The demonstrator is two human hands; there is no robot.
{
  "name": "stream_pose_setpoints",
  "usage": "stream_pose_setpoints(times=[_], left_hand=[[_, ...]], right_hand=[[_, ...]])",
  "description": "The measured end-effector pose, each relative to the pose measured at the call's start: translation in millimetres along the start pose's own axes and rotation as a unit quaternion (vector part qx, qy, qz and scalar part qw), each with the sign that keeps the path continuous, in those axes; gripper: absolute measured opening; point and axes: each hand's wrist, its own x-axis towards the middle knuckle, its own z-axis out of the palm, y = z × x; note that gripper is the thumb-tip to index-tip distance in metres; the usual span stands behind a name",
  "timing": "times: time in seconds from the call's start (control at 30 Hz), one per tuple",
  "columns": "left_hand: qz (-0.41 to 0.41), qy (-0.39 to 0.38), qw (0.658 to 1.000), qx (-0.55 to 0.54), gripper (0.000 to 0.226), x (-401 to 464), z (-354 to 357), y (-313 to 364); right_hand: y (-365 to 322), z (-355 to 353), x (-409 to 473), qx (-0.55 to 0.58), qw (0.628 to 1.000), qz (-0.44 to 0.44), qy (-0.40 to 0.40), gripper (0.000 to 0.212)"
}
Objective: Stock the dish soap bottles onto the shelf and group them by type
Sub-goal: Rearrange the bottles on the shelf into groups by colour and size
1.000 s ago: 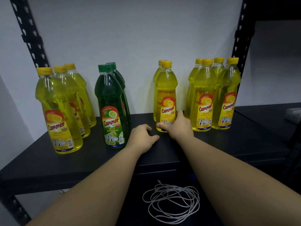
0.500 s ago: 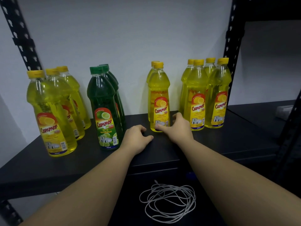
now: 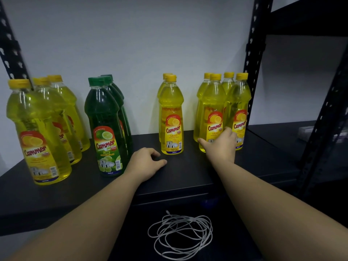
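Observation:
On the black shelf point(image 3: 188, 176) stand four groups of Cammer dish soap. Three larger yellow lemon bottles point(image 3: 37, 129) are at the left, and green lime bottles point(image 3: 103, 117) are beside them. A pair of lemon bottles point(image 3: 171, 110) is in the middle, and several lemon bottles are at the right. My right hand point(image 3: 220, 146) grips the base of the front lemon bottle point(image 3: 212, 102) of the right group, thumb on its left side and fingers on its right. My left hand point(image 3: 145, 162) rests on the shelf in front of the middle pair, fingers loosely curled, holding nothing.
A coil of white cable point(image 3: 180, 236) lies on a dark surface below the shelf's front edge. Black perforated uprights point(image 3: 252, 53) stand at both ends of the shelf. A second dark shelf point(image 3: 282, 132) continues to the right. A grey wall is behind the bottles.
My right hand left the front bottle of the middle pair and moved right onto the front bottle of the right group. My left hand stayed on the shelf.

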Motion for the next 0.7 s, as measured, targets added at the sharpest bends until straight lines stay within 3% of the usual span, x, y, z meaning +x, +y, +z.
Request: stream_pose_setpoints(times=[0.33,0.6,0.7], left_hand=[[0.005,-0.012,1.000,0.006,0.045,0,1,0],[0.010,-0.023,1.000,0.005,0.046,-6,-5,5],[0.019,-0.030,0.999,0.013,0.048,-12,-8,7]], right_hand=[[0,0,0,-0.008,1.000,0.013,-0.005,0.081],[-4,-16,-32,0.020,0.998,-0.001,-0.062,0.090],[-9,-15,-42,0.013,0.996,-0.015,-0.082,0.106]])
